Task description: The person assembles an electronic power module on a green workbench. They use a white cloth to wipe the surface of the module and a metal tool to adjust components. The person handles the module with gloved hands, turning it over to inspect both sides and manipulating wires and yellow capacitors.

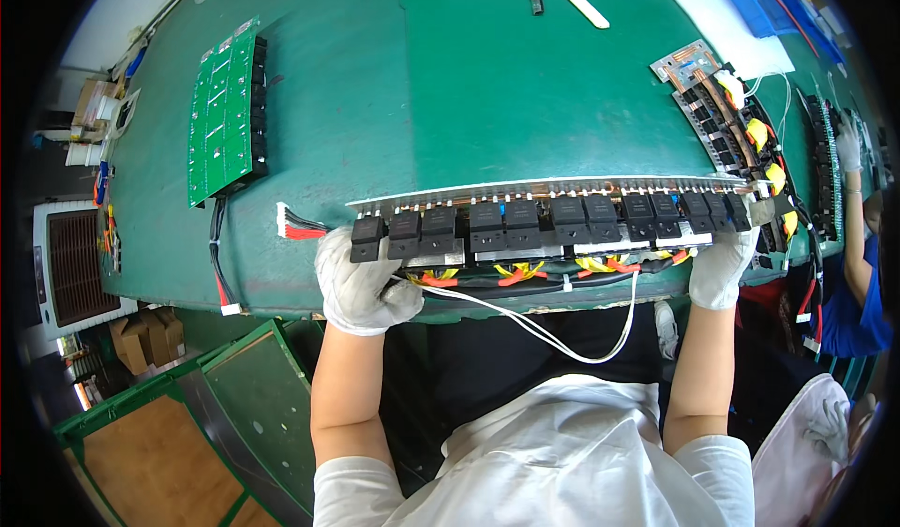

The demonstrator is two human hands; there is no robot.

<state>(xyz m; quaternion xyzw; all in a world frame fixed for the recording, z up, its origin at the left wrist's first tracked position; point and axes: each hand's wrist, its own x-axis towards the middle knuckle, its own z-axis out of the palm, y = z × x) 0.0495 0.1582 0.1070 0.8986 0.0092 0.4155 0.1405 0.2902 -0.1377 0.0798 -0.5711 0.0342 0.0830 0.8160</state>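
Between my two white-gloved hands is a long circuit board [534, 222], tipped on edge with its row of black block-shaped components toward me. My left hand [366, 283] is closed around its left end, and my right hand [724, 269] grips the right end, its fingers partly hidden by the board. Along the board's lower side runs a dark cable bundle with yellow and orange wrappings. A white wire loop [591, 356] hangs below it in front of me. Beside my left hand, a white connector [282, 220] with red and black wires lies on the table.
A green circuit board [223, 119] with a cable lies at the left of the green table [337, 86]. At right rests another wired board assembly [712, 119]. Pliers-like tools [572, 0], a white sheet [698, 11] and a blue bin [755, 4] sit farther back. A co-worker's gloved hand [848, 143] is at far right.
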